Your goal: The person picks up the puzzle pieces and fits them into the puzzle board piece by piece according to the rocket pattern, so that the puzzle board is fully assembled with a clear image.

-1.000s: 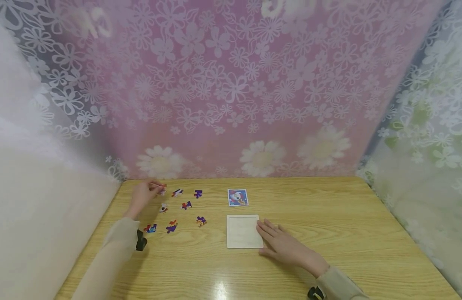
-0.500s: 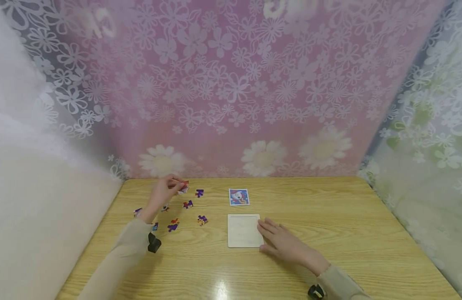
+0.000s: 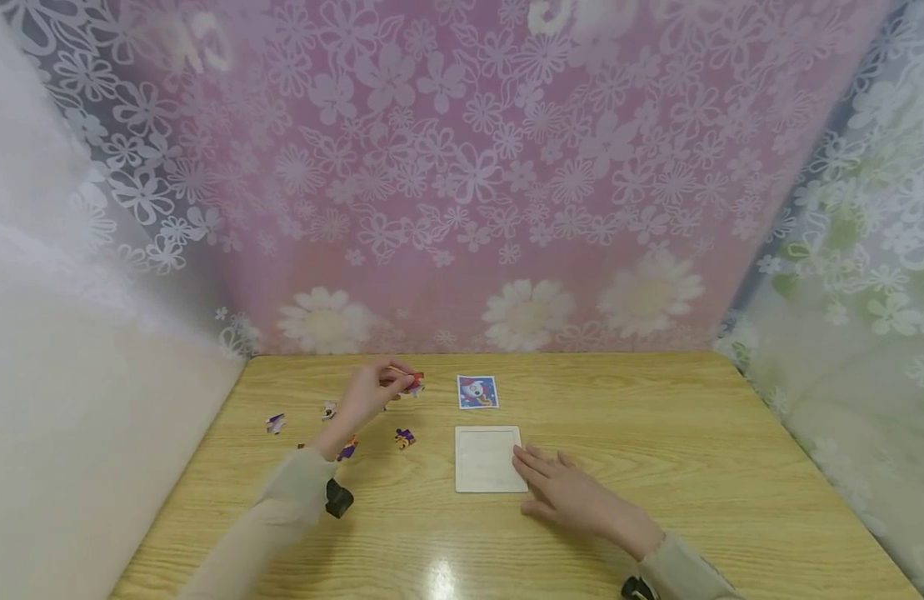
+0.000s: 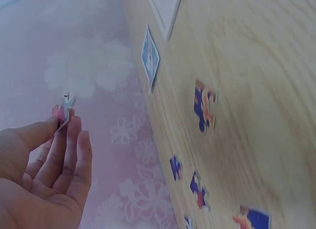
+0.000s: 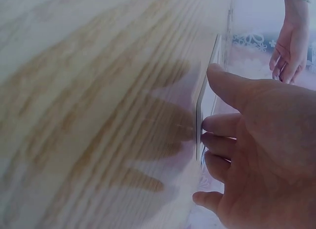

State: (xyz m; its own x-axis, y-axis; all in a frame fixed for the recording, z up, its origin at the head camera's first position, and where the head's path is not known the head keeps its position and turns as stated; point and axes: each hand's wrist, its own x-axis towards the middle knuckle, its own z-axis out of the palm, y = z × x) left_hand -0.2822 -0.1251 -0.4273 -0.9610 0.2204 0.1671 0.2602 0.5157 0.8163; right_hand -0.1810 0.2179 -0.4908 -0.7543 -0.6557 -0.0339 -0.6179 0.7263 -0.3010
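Carried rightward from the far-left scatter since a second ago, the puzzle piece point(image 3: 414, 383) sits pinched lightly between the left hand point(image 3: 366, 398) fingers above the desk point(image 3: 656, 433), near the tray point(image 3: 486, 458) that the flat, relaxed right hand point(image 3: 574, 496) steadies, and so thin a pinch could let it slip.

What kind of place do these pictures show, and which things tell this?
Probably a small tabletop booth for a puzzle: a wooden table closed in by flowered curtains, with loose puzzle pieces and a white puzzle tray.
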